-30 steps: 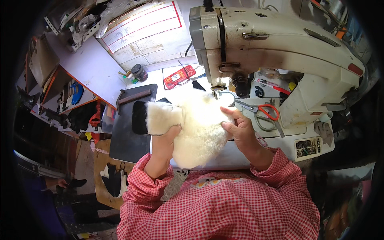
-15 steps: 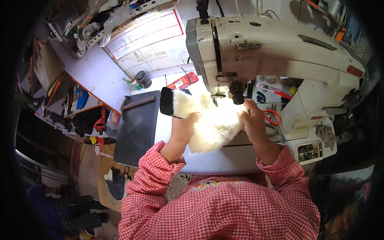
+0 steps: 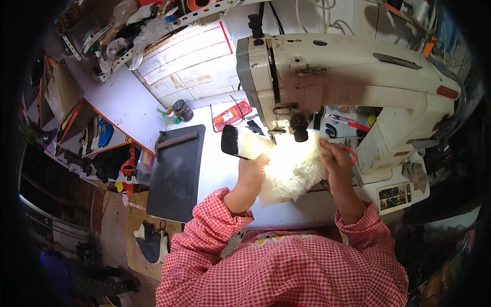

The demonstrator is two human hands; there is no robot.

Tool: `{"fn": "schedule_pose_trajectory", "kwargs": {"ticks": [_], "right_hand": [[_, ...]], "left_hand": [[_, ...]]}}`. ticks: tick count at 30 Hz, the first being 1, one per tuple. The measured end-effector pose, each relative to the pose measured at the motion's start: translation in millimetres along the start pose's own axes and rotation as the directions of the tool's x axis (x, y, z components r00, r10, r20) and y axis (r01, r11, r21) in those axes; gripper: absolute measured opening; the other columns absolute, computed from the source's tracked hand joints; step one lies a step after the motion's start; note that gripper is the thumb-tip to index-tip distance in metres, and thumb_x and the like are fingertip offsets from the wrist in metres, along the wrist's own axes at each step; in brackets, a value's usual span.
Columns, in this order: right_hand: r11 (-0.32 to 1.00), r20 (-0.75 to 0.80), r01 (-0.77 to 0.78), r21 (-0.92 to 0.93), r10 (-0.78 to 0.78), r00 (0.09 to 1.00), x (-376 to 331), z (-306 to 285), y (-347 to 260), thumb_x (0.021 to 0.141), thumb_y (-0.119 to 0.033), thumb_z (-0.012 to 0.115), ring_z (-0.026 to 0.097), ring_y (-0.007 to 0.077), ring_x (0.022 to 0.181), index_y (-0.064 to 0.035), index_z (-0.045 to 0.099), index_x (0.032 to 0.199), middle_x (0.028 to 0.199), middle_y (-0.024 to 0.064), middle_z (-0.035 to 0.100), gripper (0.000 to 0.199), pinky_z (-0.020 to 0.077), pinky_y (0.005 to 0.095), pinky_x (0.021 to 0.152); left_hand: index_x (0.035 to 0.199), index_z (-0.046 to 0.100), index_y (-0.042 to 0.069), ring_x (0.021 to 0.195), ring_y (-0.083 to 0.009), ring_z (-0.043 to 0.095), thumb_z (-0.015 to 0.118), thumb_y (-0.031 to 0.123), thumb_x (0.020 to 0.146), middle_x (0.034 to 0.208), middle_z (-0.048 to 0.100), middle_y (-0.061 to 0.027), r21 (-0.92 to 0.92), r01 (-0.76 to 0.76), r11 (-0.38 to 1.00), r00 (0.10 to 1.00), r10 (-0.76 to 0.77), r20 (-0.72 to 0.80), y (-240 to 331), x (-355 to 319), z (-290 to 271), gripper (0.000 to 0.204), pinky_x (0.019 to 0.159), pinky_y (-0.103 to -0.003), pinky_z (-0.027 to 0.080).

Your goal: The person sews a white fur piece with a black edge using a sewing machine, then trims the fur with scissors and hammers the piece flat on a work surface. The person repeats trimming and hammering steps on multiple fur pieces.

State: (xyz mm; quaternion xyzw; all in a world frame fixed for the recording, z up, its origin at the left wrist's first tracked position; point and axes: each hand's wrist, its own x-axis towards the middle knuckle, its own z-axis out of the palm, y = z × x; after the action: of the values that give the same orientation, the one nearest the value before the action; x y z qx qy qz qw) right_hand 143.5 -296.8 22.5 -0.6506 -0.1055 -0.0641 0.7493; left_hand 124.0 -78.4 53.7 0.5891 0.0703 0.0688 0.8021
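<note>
A white fleecy piece [image 3: 286, 181] with a black end [image 3: 229, 140] lies under the head of a sewing machine [image 3: 332, 77], glaring in the lamp light. My left hand [image 3: 250, 178] is closed on its left side, thumb on top, close to the black part. On the right side of the fleece, my right hand [image 3: 338, 165] pinches its edge between thumb and fingers. The needle and presser foot area is washed out by the light, so I cannot tell whether they touch the fleece.
Red-handled scissors [image 3: 351, 154] lie partly hidden behind my right hand. A hammer [image 3: 176, 141] rests on a dark board [image 3: 175, 181] at the left. At the back are a red packet [image 3: 231, 116] and a jar [image 3: 182, 110]. A small parts tray [image 3: 394, 197] sits at the right.
Both hands and the fleecy piece have shifted right and slightly nearer to me. The black end now sits closer to the machine's head. My grip on both sides stays.
</note>
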Motion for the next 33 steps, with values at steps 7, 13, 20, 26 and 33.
{"fn": "schedule_pose_trajectory", "kwargs": {"ticks": [7, 13, 20, 26, 33], "right_hand": [[0.998, 0.002, 0.012, -0.068, -0.012, 1.000, -13.3, -6.4, -5.5, 0.087, -0.001, 0.057, 0.055, 0.0129, 0.102, 0.0025, 0.059, 0.123, 0.113, 0.0072, 0.059, 0.035, 0.0441, 0.0264, 0.091], [0.996, 0.006, 0.061, -0.065, -0.061, 0.998, -12.7, -8.3, -4.1, 0.089, -0.004, 0.057, 0.055, 0.0127, 0.106, 0.0021, 0.058, 0.125, 0.118, 0.0067, 0.060, 0.037, 0.0435, 0.0269, 0.094], [0.992, 0.011, 0.064, -0.108, -0.064, 0.998, -0.5, -9.7, 3.2, 0.090, -0.006, 0.057, 0.055, 0.0130, 0.106, 0.0025, 0.058, 0.125, 0.118, 0.0061, 0.061, 0.036, 0.0437, 0.0276, 0.094], [1.000, -0.036, 0.007, 0.018, -0.006, 0.999, -5.8, -12.1, 13.2, 0.088, -0.005, 0.058, 0.056, 0.0144, 0.103, 0.0028, 0.059, 0.122, 0.114, 0.0077, 0.059, 0.035, 0.0436, 0.0279, 0.093], [0.980, -0.010, 0.045, -0.195, -0.048, 0.999, -1.8, -11.3, 5.6, 0.086, -0.005, 0.060, 0.055, 0.0167, 0.107, 0.0001, 0.061, 0.120, 0.118, 0.0090, 0.058, 0.035, 0.0424, 0.0300, 0.096]], "left_hand": [[0.121, 0.050, -0.005, 0.095, -0.0231, 0.063, 0.054, -0.003, 0.081, 0.108, 0.060, -0.0138, 0.028, 0.050, 0.998, 0.992, -0.046, -0.116, -4.3, -27.0, 10.8, 0.041, 0.080, -0.033, 0.053], [0.120, 0.051, -0.006, 0.089, -0.0226, 0.064, 0.053, -0.003, 0.081, 0.105, 0.061, -0.0138, 0.031, 0.021, 0.999, 0.996, -0.018, -0.087, -0.3, -23.4, 16.6, 0.039, 0.077, -0.033, 0.054], [0.115, 0.053, -0.005, 0.088, -0.0216, 0.064, 0.052, -0.004, 0.080, 0.103, 0.061, -0.0128, -0.007, 0.053, 0.999, 0.995, -0.053, -0.079, 3.4, -14.9, 18.1, 0.036, 0.076, -0.032, 0.054], [0.115, 0.053, -0.004, 0.087, -0.0197, 0.062, 0.052, -0.004, 0.078, 0.101, 0.060, -0.0101, 0.034, -0.045, 0.998, 0.999, 0.046, -0.026, -1.7, -13.5, 17.2, 0.036, 0.077, -0.031, 0.052], [0.115, 0.052, -0.003, 0.088, -0.0189, 0.061, 0.052, -0.003, 0.078, 0.100, 0.059, -0.0093, -0.001, -0.055, 0.998, 0.998, 0.055, -0.003, -5.1, -12.7, 15.6, 0.037, 0.078, -0.031, 0.052]]}}
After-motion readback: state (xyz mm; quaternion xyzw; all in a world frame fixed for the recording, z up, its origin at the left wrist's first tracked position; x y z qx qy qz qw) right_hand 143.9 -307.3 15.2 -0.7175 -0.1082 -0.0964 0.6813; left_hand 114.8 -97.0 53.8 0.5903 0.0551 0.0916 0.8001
